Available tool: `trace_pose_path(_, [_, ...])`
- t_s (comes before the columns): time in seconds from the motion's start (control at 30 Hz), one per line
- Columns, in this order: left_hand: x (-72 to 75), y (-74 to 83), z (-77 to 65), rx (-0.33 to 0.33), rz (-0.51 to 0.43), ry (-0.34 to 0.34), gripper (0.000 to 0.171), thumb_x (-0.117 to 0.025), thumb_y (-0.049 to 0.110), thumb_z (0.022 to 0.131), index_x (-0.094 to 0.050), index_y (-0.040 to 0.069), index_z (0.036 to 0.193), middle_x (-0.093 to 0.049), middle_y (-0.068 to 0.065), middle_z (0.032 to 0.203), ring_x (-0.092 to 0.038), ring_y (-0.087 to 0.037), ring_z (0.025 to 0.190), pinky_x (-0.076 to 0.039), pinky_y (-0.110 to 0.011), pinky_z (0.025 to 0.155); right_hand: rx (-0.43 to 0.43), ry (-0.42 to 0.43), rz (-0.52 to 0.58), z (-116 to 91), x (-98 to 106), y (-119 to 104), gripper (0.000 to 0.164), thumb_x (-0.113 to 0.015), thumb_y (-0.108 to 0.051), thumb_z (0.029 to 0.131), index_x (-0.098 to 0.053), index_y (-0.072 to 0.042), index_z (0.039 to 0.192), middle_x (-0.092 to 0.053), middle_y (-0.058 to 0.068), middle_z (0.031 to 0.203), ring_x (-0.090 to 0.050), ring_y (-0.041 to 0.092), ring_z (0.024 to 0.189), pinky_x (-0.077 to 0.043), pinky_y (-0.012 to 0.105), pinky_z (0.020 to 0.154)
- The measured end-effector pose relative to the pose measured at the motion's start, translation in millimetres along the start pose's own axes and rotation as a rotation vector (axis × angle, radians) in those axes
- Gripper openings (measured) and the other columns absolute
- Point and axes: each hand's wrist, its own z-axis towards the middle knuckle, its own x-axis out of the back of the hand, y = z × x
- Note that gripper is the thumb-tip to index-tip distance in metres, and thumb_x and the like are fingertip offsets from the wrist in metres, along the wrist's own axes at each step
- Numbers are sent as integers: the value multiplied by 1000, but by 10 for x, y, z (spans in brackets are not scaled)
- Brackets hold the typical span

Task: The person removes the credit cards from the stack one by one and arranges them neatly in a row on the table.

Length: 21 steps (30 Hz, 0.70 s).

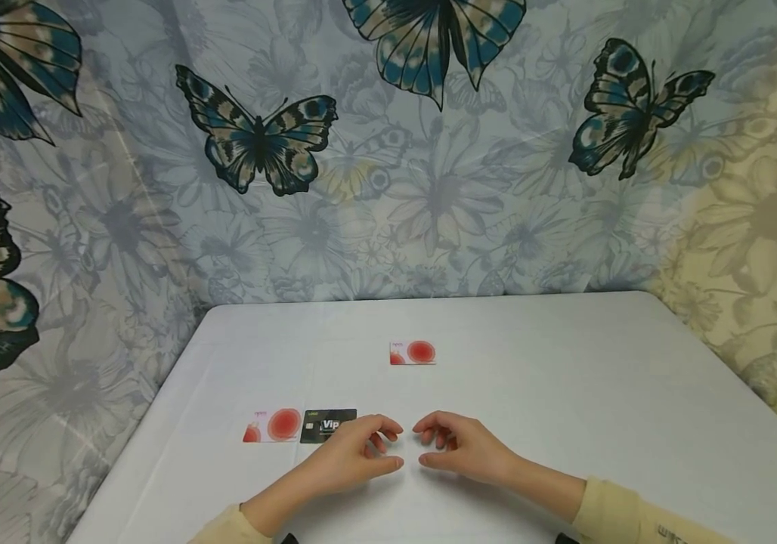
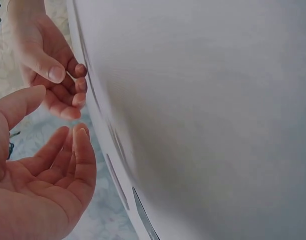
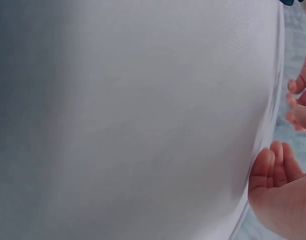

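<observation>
Both hands hover over the white table near its front, fingertips facing each other across a small gap and holding nothing. The left hand [image 1: 359, 451] partly covers the right end of a black card [image 1: 317, 427] printed "Vip". Left of that card lies a white card with red circles [image 1: 273, 426]. Opposite is the right hand [image 1: 468, 449], its fingers loosely bent. A second white card with a red circle [image 1: 413, 353] lies farther back, beyond the hands. In the left wrist view, the left hand [image 2: 52, 185] shows a bare palm and relaxed fingers.
The white tabletop [image 1: 565, 370] has rounded far corners. Behind it hangs a cloth backdrop [image 1: 429, 189] with butterflies and flowers, which also runs down both sides of the table.
</observation>
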Motion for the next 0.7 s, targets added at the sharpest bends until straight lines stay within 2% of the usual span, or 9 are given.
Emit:
trace_pose_path(0.33, [-58,76,130,-30,122,-42,36,-74,30,87,-63,12,116,-63,4,107,-56,-7,92,-47,-23,81,8,19,-14,-29,107,34,31,-76,-21,85,-65,-9,111,-63,3,95,-56,23,81,-45,21,66])
trace_pose_path(0.7, [-35,110,388,-6,209,-75,37,-74,31,87,-63,12,116,-62,2,112,-55,-14,100,-45,-29,88,-15,58,-69,53,292,145,32,-77,-20,85,-65,-7,112,-62,4,93,-54,16,78,-45,22,65])
